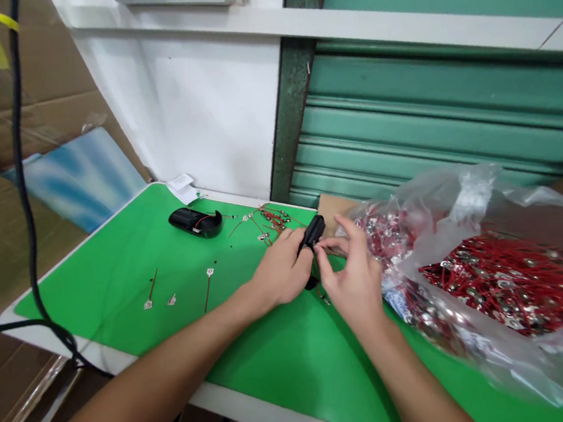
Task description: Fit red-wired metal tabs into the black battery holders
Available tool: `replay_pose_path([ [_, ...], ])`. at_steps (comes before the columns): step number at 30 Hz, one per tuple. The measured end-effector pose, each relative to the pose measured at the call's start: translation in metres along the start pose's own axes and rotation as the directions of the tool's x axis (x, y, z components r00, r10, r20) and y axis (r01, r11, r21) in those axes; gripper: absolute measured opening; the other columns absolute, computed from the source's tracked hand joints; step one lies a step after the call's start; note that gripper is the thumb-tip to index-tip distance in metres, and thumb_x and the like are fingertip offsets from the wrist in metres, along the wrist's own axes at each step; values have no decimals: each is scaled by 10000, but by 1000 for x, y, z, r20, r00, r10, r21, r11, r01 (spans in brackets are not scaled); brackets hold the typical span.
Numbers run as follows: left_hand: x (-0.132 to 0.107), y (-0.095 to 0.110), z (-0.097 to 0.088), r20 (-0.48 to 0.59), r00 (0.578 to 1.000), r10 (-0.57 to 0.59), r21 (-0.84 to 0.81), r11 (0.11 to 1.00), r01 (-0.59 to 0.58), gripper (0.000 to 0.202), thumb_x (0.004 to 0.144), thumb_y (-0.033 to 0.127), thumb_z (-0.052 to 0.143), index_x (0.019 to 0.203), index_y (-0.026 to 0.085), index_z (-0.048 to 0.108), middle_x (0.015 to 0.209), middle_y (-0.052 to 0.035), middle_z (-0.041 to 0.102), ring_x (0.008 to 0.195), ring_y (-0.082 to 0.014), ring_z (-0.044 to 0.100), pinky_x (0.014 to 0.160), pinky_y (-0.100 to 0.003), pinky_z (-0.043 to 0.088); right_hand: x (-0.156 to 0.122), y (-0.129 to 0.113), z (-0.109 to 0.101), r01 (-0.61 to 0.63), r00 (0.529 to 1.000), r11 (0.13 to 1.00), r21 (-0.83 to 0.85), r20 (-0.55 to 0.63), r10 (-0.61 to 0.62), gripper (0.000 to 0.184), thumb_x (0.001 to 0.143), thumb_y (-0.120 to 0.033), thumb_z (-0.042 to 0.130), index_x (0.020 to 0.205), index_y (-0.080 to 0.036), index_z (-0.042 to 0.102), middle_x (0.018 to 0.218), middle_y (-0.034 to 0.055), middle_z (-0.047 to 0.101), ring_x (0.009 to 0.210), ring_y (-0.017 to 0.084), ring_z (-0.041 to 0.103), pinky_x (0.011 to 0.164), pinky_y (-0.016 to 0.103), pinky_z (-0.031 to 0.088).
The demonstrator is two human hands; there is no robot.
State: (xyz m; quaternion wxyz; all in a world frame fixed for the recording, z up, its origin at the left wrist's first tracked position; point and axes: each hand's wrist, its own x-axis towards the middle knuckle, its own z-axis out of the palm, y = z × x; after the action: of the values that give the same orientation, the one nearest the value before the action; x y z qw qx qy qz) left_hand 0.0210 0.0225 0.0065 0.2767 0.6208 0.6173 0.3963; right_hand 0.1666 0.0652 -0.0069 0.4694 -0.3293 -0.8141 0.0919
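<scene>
Black plastic housing [311, 235], smooth and elongated with rounded ends, sits between both hands above the middle of the worktop [287, 358], its long axis tilted from lower left to upper right so that the upper end points toward the far right. Green matte sheeting covers the worktop, which has a white edge. At the right lies a large, crinkled clear plastic bag [488, 263], stuffed with thin red wires tipped by small silvery metal tabs. A second black housing [196, 221], curved like a shell and open side up, rests at the far side of the worktop, well apart from the hands. The left hand [282, 271] is closed around the housing's lower part. The right hand [353, 277] has its fingers half curled, thumb and forefinger pinched at the housing's side. Loose red wires [270, 220] with metal tabs are scattered on the green sheeting just beyond the hands, and a few single ones [152, 292] lie farther left.
</scene>
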Motion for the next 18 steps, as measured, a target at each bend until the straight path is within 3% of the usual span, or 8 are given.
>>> replay_pose_path([
  [7, 0, -2, 0, -4, 1000, -25, 30, 999, 25, 316, 958, 294, 357, 1114, 183, 609, 1089, -94, 619, 1039, -243, 592, 979, -406, 481, 1, 2, 0, -83, 996, 991, 105, 26, 81, 571, 942, -216, 633, 1468, -217, 409, 926, 28, 760, 863, 211, 773, 754, 351, 634],
  [18, 2, -5, 3, -21, 1000, -19, 52, 998, 20, 307, 948, 272, 363, 1105, 186, 612, 1093, -99, 624, 1049, -249, 594, 980, -410, 489, -2, 3, 5, -60, 998, 993, 101, -2, 60, 511, 948, -205, 629, 1426, -232, 449, 952, 42, 762, 877, 222, 773, 744, 356, 631],
])
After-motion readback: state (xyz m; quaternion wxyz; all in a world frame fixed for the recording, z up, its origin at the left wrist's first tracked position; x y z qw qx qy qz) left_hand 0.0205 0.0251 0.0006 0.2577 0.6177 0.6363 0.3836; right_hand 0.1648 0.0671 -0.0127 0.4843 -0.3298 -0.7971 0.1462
